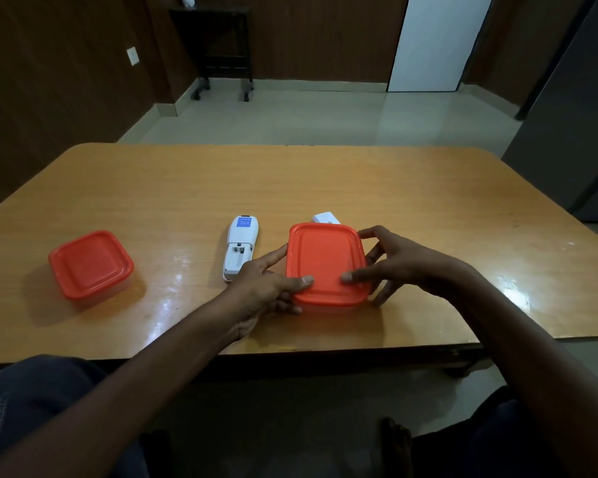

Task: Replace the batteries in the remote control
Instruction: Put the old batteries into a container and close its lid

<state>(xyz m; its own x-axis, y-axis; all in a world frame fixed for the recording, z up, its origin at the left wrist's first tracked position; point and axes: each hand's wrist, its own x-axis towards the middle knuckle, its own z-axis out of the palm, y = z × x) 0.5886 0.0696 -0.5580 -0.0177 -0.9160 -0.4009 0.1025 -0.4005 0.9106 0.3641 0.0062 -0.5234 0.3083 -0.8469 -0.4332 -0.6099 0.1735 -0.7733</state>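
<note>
A white remote control (pixel 240 246) lies face down mid-table with its battery compartment open and empty. To its right stands a clear box with an orange lid (pixel 325 260). My left hand (pixel 266 288) grips the box's left side, thumb on the lid. My right hand (pixel 394 263) holds its right side, thumb on the lid and fingers spread around the far corner. Behind the box a small white piece (pixel 326 217), perhaps the battery cover, is partly hidden. What is in the box cannot be seen.
A second orange-lidded box (pixel 90 265) stands at the left of the wooden table (pixel 325 181). The table's near edge lies just below my wrists. A black wheeled stand (pixel 221 46) is by the far wall.
</note>
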